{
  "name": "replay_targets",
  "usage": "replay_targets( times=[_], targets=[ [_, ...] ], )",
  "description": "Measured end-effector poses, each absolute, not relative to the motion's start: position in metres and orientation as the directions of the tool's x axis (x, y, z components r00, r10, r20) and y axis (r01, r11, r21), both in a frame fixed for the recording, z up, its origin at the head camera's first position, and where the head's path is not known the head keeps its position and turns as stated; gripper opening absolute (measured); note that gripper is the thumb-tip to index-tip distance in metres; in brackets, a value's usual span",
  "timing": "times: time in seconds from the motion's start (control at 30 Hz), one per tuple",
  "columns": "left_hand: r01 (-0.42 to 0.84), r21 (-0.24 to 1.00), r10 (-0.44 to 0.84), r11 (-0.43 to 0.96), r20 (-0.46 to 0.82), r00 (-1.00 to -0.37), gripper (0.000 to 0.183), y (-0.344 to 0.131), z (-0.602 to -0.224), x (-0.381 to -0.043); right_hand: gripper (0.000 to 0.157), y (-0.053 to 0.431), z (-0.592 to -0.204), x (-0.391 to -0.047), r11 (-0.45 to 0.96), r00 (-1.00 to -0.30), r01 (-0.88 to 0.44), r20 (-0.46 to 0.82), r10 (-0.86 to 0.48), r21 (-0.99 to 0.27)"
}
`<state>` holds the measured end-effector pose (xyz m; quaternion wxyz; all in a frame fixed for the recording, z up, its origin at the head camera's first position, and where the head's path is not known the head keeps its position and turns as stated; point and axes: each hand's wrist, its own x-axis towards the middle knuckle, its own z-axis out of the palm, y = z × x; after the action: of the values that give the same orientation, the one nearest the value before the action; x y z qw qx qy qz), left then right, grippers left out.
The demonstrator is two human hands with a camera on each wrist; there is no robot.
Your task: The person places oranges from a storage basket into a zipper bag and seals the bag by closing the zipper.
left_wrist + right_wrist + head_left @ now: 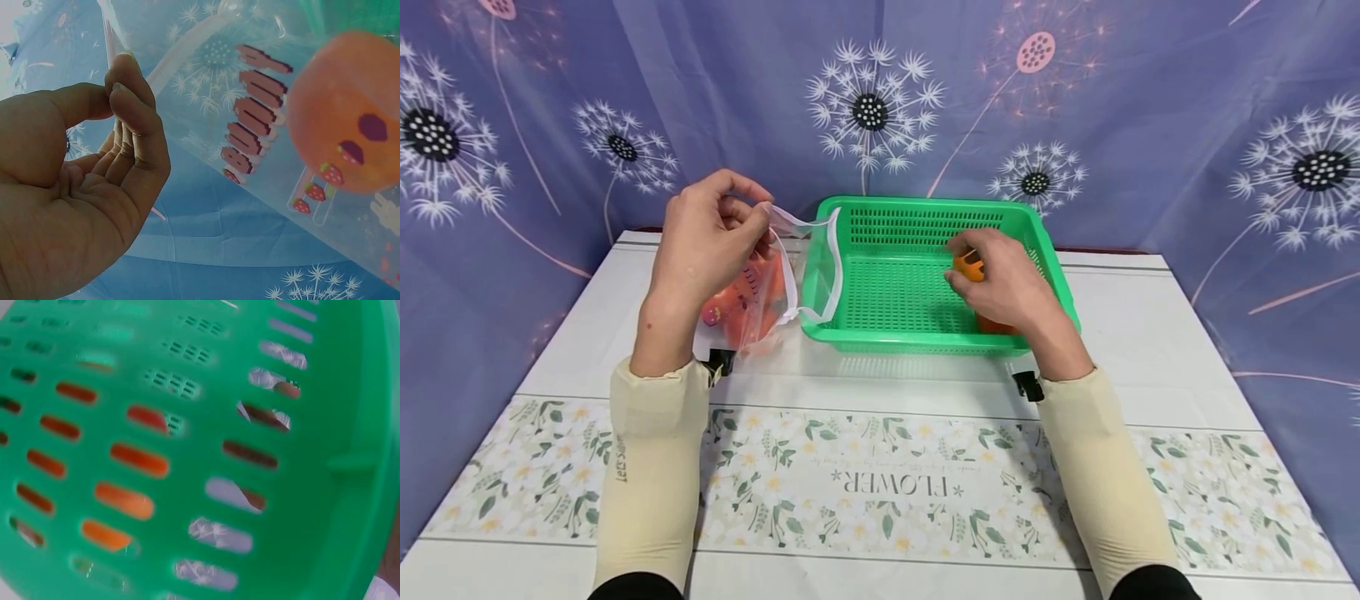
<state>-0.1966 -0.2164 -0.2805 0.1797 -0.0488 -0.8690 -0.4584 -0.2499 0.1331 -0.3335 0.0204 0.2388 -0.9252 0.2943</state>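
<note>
1. Nearest, two cream sleeves (pixel 651 467) lie over the floral table runner (pixel 880 492), both forearms pointing away from the body.
2. Left hand (pixel 703 237): thumb and curled fingers (pixel 128 94) pinch the top edge of a clear zip bag (pixel 767 287), holding it up just left of the green basket (pixel 925 217). Orange pieces (pixel 347 112) sit low in the bag, below the fingers; the mouth gapes toward the basket.
3. Right hand (pixel 1000 279): inside the basket, fingers curled round a small orange item (pixel 968 267); a further orange piece (pixel 996 325) shows beneath the palm.
4. Risk, as a judgement: the bag hangs from one pinch only, so the film could slip out and spill its contents onto the table.
5. Risk: the bag rim drapes on the basket wall and could snag or fold shut.
6. Farthest, a dandelion-print backdrop (pixel 880 100).
</note>
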Motion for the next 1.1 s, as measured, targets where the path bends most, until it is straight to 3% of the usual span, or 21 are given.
replay_targets(
  times=[0.27,0.8,1.1],
  targets=[
    [0.245,0.772,-0.08,0.587,0.356,-0.931,0.018,-0.215,-0.281,-0.197,0.027,0.144,-0.332,-0.251,0.745,-0.901,-0.423,0.151,-0.406,-0.516],
    [0.241,0.774,-0.081,0.585,0.352,-0.933,0.017,-0.216,-0.281,-0.197,0.042,0.16,-0.333,-0.258,0.831,-0.936,-0.323,0.022,-0.352,-0.453],
    [0.244,0.768,-0.076,0.593,0.355,-0.932,0.017,-0.215,-0.282,-0.197,0.049,0.165,-0.337,-0.261,0.875,-0.933,-0.26,-0.127,-0.337,-0.408]
  ],
)
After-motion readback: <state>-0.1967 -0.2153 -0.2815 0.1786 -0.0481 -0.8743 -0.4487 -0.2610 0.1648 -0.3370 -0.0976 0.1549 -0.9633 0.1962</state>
